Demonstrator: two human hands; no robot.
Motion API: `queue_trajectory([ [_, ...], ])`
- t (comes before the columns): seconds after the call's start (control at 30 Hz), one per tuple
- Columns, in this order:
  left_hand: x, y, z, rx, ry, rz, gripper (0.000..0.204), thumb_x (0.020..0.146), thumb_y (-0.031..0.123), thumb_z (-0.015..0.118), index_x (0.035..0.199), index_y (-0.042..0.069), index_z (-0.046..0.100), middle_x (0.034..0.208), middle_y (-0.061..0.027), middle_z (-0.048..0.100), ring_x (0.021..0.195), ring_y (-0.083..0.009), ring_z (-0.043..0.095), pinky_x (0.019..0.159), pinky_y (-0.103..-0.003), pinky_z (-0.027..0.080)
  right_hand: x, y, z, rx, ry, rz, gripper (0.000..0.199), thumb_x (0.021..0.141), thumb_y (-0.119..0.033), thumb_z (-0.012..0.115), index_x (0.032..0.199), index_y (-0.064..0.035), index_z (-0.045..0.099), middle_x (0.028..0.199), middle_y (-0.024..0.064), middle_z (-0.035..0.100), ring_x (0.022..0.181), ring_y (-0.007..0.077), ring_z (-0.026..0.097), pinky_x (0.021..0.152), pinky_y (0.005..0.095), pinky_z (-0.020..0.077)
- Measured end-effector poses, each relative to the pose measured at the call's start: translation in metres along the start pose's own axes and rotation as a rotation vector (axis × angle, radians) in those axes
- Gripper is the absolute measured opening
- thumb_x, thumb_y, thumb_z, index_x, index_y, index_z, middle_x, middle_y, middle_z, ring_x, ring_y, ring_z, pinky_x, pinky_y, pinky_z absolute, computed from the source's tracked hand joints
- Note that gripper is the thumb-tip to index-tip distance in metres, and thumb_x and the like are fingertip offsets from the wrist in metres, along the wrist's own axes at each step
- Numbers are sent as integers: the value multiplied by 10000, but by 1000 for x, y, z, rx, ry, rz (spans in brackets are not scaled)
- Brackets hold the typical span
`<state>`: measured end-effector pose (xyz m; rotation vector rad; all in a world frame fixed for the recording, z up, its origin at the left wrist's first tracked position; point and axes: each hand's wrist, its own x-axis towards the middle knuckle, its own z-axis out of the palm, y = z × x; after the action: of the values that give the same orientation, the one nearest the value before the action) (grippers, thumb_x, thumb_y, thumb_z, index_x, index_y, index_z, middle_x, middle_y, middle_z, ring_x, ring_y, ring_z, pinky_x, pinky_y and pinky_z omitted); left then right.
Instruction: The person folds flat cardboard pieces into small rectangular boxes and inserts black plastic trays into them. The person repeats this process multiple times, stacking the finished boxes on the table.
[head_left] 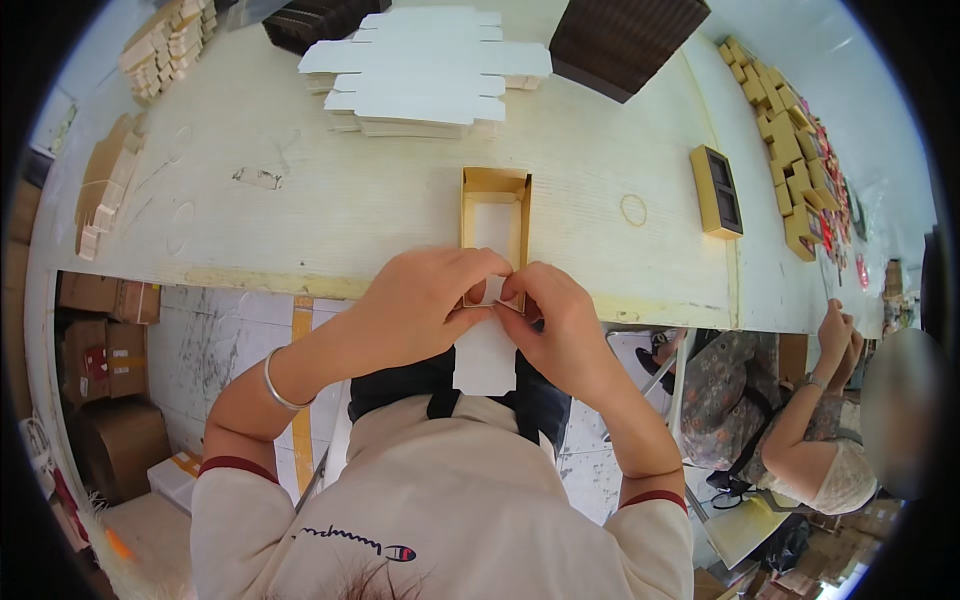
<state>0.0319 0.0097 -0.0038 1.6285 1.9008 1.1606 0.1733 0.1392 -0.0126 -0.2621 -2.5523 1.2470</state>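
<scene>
In front of me at the table's near edge stands a part-folded gold cardboard box, its inside partly white and its top uncovered. A long white flap runs from its near end down over my lap. My left hand pinches the near end of the box at its left corner. Opposite it, my right hand grips the same end at the right corner, thumb and fingers pressed together. The two hands almost touch, and the fingers partly hide the folded edge between them.
Stacked white card blanks lie beyond the box, between dark brown stacks. At right are a rubber band and a gold box with a dark insert. Bundled card pieces lie left. A co-worker sits right, near piled gold boxes.
</scene>
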Motion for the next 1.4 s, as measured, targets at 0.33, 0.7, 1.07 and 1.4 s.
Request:
queue_trajectory([
  [0.33,-2,-8,-5,27,-74,-2,61,798,80,656,812,63,600,749,-76,537,651,-295,553,574,-377,438,-17,15,-6,-444,81,-506,433,621,84,630,1040,-22,609,1057,145,563,904,306,541,731,374,459],
  [0.7,2,-2,-16,-319,-155,-162,344,915,129,618,1195,74,425,1088,-141,586,800,-176,598,633,-264,482,9,20,9,347,129,-69,380,813,37,693,1114,-53,480,969,73,541,667,118,501,568,244,456],
  [1.07,-14,-23,12,-301,143,55,332,873,39,622,1135,57,419,1132,-152,539,664,-306,571,592,-364,468,-2,13,11,-118,263,-359,252,804,109,628,1028,9,572,1063,149,502,759,250,577,606,289,490],
  [1.4,-18,-9,21,121,335,106,206,819,33,700,1005,-9,622,1188,-134,520,664,-181,570,561,-297,487,2,0,9,-324,204,-267,408,759,51,680,1158,20,597,1066,132,512,765,243,546,645,326,486],
])
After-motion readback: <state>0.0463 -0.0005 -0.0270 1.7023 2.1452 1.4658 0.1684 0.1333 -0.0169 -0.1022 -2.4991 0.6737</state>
